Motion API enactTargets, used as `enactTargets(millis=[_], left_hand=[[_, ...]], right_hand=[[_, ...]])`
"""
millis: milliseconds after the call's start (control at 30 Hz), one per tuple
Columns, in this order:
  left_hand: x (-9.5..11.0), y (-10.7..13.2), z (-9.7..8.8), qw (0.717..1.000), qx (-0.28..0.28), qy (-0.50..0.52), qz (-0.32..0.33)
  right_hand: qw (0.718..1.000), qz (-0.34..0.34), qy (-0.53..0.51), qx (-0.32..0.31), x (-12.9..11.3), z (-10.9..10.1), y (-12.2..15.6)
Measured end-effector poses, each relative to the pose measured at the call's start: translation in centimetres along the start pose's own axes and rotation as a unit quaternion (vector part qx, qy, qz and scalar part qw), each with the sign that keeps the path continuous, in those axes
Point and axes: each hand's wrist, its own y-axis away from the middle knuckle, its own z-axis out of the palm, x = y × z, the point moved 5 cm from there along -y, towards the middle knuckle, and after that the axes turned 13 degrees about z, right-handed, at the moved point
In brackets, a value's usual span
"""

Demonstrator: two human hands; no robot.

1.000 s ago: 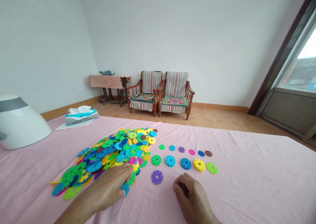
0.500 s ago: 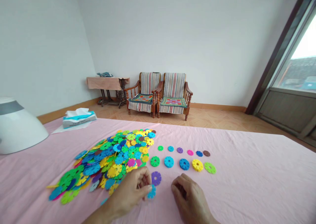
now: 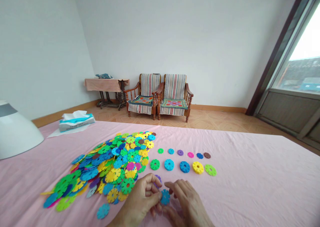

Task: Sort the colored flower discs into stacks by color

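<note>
Head cam: L hand [image 3: 147, 195] has a small blue disc [image 3: 165, 197] by its L edge, thumb & finger pinched close. R hand [image 3: 186, 200] is half open, thumb & fingers apart, right by the disc's other side; can't tell if it touches. The disc is btwn both hands, just nearer than the purple disc [image 3: 159, 179], which is part hid. To do this well, prob. best to pinch only the rim, go slow, & not bump the purple disc or pile [image 3: 115, 157].
</note>
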Motion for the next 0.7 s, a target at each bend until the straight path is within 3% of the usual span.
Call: enactTargets(millis=[200, 333, 467, 600, 700], left_hand=[[-0.2, 0.2, 0.2, 1.000, 0.000, -0.007, 0.000], [0.1, 0.1, -0.1, 1.000, 0.006, -0.027, 0.011], [1.7, -0.1, -2.0, 0.989, 0.099, -0.086, 0.065], [2.9, -0.1, -3.9, 0.974, 0.190, -0.090, 0.087], [2.9, -0.1, -4.8, 0.967, 0.226, -0.073, 0.093]], right_hand=[[0.999, -0.038, 0.033, -0.007, -0.5, 0.1, 0.3], [1.000, -0.023, 0.015, -0.001, -0.3, 0.1, 0.4], [0.996, 0.075, 0.008, 0.037, 1.4, -0.7, -1.4], [0.979, 0.192, 0.053, 0.043, 4.5, -1.0, -5.5], [0.965, 0.246, 0.081, 0.031, 6.4, -0.6, -8.7]])
